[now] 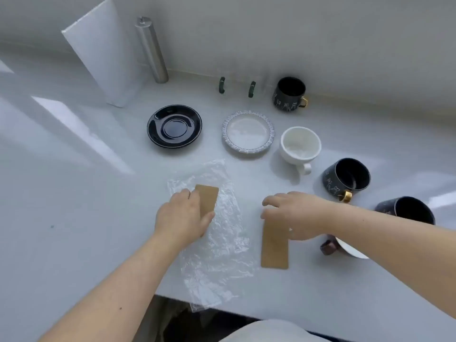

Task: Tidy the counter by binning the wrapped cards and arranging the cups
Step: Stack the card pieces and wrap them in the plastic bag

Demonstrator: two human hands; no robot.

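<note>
Under the right forearm, a cup with a brown handle [328, 246] lay mostly hidden, only its handle and a slice of white rim showing. Two clear glasses with green handles [222, 85] at the wall were hard to make out. The left hand [182, 215] lay palm down, fingers curled over one brown card [206, 197] on the crinkled plastic wrap [214, 245], whose near end hung past the counter [74, 218] edge; whether it gripped or only pressed the card could not be told. The right hand [293, 214] rested with fingers bent on the top end of a second card [274, 245] lying bare beside the wrap, grip likewise unclear. Beyond stood a black saucer [174, 125], a white saucer [248, 135], a white cup [300, 146], and three dark cups [346, 178].
</note>
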